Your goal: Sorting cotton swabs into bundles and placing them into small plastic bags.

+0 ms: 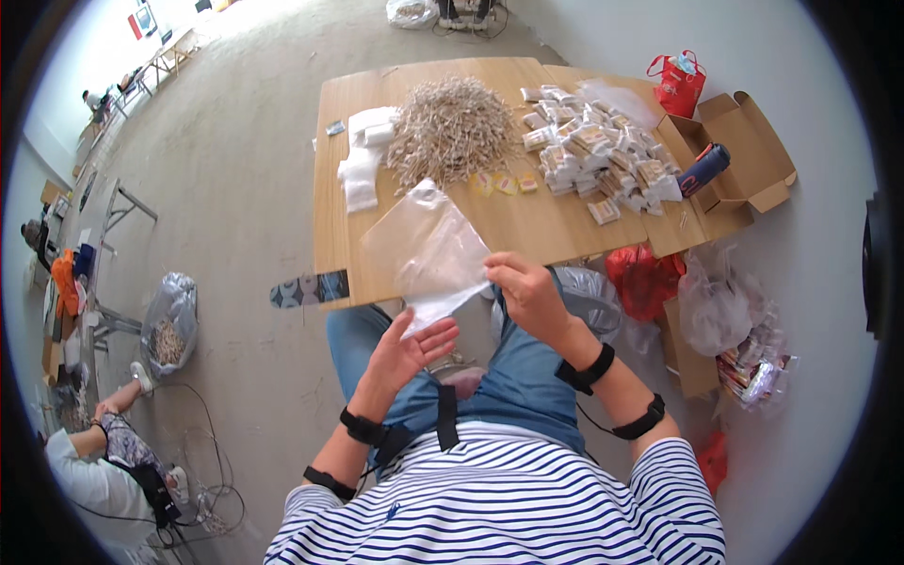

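While right hand [529, 294] pinches clear bag [428, 252] edge, left hand [411, 350] open beneath.

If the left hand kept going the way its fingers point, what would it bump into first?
The left hand points up and to the right, toward the clear plastic bag that both hands hold. It would likely press into the bag's lower corner first, then the right hand, though depth is hard to judge.

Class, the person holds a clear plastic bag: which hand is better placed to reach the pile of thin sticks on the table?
Probably the right hand: it pinches the clear plastic bag at the table edge, nearer the sticks; the left hand sits lower.
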Demonstrator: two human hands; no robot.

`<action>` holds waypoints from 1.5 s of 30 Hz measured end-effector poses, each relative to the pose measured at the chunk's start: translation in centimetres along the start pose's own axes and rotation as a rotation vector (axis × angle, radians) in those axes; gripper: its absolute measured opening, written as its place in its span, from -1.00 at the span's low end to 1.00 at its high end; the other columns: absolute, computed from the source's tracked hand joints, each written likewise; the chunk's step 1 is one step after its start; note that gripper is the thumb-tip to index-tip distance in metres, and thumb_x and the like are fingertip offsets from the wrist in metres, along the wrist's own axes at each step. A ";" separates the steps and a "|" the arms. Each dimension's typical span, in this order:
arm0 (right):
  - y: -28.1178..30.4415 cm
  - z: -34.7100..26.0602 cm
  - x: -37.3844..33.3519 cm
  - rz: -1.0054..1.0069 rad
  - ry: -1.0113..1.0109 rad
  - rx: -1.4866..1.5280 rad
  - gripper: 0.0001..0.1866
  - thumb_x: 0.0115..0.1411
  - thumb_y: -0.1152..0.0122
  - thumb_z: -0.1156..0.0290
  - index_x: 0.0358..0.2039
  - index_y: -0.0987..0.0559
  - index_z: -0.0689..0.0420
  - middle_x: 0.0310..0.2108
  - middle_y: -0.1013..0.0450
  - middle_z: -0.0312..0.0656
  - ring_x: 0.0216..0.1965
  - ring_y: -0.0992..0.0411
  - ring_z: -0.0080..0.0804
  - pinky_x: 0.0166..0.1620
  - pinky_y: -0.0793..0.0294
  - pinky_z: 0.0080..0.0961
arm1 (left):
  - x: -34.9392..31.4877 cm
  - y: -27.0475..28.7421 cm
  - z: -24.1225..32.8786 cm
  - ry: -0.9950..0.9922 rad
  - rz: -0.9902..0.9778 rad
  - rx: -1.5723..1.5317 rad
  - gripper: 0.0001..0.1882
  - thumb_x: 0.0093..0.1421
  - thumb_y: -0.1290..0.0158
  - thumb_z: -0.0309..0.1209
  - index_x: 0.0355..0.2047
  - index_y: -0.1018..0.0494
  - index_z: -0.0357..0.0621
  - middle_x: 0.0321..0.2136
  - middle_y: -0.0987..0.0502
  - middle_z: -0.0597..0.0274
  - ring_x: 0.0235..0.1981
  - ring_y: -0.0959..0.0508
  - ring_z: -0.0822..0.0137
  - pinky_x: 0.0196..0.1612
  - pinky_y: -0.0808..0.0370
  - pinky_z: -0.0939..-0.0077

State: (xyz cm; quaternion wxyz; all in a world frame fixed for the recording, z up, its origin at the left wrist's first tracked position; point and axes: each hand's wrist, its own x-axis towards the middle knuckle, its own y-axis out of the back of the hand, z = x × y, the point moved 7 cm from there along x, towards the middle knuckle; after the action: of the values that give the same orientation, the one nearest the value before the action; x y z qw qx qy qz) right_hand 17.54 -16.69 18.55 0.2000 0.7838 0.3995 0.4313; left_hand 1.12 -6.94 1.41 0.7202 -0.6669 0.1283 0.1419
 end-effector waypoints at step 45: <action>-4.7 2.7 -1.8 0.080 -0.544 0.316 -0.82 0.08 -0.27 0.43 -0.55 -0.55 0.28 -0.61 -0.47 0.05 -0.57 -0.50 -0.18 -0.46 -0.42 -0.31 | -1.0 -11.2 2.3 -1.119 0.249 1.800 -0.69 -0.01 -0.34 -0.51 -0.24 -0.52 -0.24 -0.35 -0.52 0.20 -0.35 -0.51 0.39 -0.29 -0.43 0.56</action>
State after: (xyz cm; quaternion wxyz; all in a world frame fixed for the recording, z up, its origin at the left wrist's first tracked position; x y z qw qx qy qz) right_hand 17.13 -15.25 13.01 0.1580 0.9069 0.3624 0.1457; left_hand 4.41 -5.51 12.27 0.8847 0.2885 -0.0960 0.3534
